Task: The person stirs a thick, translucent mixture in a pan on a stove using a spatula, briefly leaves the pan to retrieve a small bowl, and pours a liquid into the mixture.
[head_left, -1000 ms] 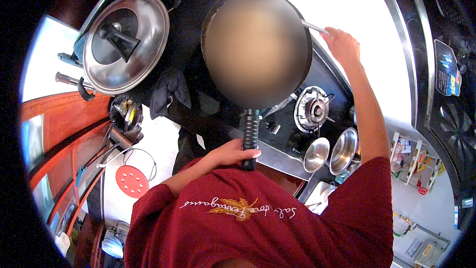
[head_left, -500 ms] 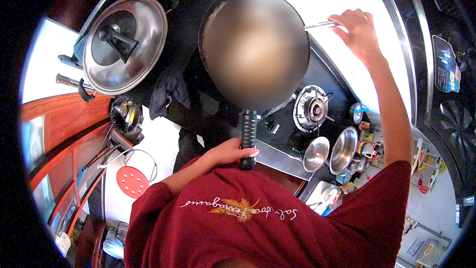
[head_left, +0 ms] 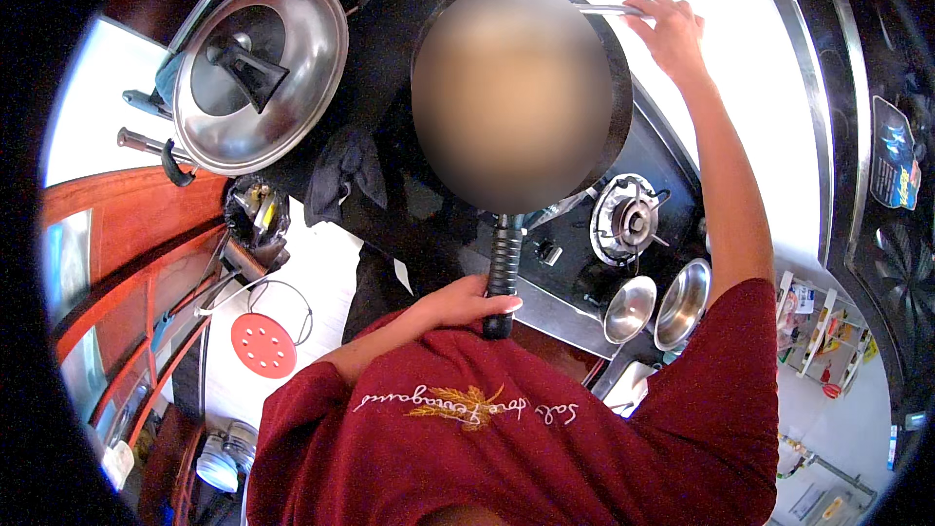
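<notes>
Holds a dark frying pan (head_left: 619, 88) over the black gas stove (head_left: 682, 161), up and to the left of the bare burner (head_left: 631, 221), with the pan's contents too blurred to make out. Grips the ribbed black pan handle (head_left: 504, 263) near its end with the left hand (head_left: 456, 306), fingers wrapped shut around it and thumb lying along the top. Reaches over the far rim with the right hand (head_left: 672, 34), closed on the thin metal stem of a utensil (head_left: 606, 10) that dips into the pan from the upper right.

Probably best done with a firm, level wrist on the left side, since a grip this far back on the handle gives the pan leverage to tip. Brace the elbow against the body and take the weight through the forearm. Work the utensil with short strokes from the right wrist, pressing toward the pan's middle rather than against the rim, so the push does not twist the handle in the left palm. Mind the steel lid (head_left: 258, 73) lying to the left, the dark cloth (head_left: 341, 170) beside the pan, and the two small steel bowls (head_left: 653, 304) near the stove's front edge, all close enough to catch a swing
</notes>
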`<state>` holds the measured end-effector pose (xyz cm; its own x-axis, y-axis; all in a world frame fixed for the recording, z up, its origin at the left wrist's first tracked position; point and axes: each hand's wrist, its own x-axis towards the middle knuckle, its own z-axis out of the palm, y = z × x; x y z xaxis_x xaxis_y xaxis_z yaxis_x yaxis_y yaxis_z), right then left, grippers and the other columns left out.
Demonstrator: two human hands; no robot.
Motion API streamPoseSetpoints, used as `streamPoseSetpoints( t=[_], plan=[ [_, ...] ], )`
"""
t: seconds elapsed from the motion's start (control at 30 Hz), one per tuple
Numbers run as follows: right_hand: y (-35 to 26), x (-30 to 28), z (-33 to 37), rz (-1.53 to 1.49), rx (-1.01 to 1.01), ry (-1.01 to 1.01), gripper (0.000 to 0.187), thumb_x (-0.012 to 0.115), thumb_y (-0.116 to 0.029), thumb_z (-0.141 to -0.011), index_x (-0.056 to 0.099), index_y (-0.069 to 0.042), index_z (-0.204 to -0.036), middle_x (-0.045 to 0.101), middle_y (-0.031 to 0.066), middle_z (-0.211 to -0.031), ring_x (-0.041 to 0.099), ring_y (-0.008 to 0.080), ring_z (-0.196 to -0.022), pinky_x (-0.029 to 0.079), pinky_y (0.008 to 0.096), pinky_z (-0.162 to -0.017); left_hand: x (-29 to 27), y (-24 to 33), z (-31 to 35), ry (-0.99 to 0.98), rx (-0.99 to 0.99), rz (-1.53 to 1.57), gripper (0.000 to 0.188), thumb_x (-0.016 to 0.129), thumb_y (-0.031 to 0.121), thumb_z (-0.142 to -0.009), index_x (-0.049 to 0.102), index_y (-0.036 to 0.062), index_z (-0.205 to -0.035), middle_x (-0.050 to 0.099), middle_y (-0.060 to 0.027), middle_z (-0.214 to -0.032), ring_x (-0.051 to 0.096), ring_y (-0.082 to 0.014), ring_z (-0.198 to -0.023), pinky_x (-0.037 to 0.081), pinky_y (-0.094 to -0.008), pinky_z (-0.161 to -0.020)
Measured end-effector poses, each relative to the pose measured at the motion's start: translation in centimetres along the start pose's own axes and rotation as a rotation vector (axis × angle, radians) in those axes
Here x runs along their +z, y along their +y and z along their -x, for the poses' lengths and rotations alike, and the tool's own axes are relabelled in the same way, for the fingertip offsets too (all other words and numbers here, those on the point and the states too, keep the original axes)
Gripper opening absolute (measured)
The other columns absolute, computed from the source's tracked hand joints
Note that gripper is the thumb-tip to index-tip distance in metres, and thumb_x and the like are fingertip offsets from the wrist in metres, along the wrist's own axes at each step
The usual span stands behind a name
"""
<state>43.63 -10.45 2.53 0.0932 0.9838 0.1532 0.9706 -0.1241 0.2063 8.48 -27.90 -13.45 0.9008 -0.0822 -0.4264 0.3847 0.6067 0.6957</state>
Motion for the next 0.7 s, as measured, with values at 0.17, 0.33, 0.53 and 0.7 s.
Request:
streamPoseSetpoints(
  t=[0.17,0.33,0.53,0.7],
  plan=[
    [-5.6,-5.2,-2.3,0.261,-0.532,0.045,0.021,0.06,-0.025,-0.081,0.062,-0.026,-0.102,0.056,-0.0016,-0.086,0.05,0.0166,-0.092,0.035,0.039,-0.087,-0.2,0.0,-0.1,0.017,0.019,-0.043,0.036,0.06,0.034,-0.083,0.053,0.0034,-0.102,0.062,-0.0069,-0.091,0.058,-0.015,-0.086,0.045,-0.0294,-0.078],
    [-6.3,-10.0,0.1,0.386,-0.653,-0.15,0.023,0.062,-0.025,-0.078,0.06,-0.022,-0.101,0.054,-0.0016,-0.09,0.049,0.0159,-0.096,0.034,0.038,-0.093,0.2,-0.1,-0.3,0.037,0.044,0.039,0.041,0.062,0.044,-0.08,0.055,0.0044,-0.089,0.055,-0.0017,-0.076,0.05,-0.0106,-0.069,0.043,-0.0262,-0.062],
    [1.0,-10.9,-0.5,0.655,-0.321,-0.001,0.024,0.054,-0.034,-0.085,0.062,-0.019,-0.102,0.058,0.0005,-0.084,0.054,0.0151,-0.089,0.039,0.0334,-0.088,0.1,-0.3,-0.6,0.007,0.02,0.037,0.035,0.059,0.035,-0.084,0.054,0.0039,-0.1,0.063,-0.0065,-0.089,0.058,-0.0143,-0.084,0.046,-0.0289,-0.077],
    [-0.8,-5.6,0.1,0.719,-0.235,-0.324,0.031,0.045,-0.041,-0.088,0.064,-0.017,-0.092,0.063,0.0042,-0.081,0.062,0.023,-0.082,0.047,0.0399,-0.074,0.2,0.2,-0.1,0.021,0.032,0.005,0.039,0.06,0.038,-0.083,0.055,0.0035,-0.098,0.061,-0.006,-0.087,0.056,-0.0137,-0.081,0.045,-0.0288,-0.074]
  ],
)
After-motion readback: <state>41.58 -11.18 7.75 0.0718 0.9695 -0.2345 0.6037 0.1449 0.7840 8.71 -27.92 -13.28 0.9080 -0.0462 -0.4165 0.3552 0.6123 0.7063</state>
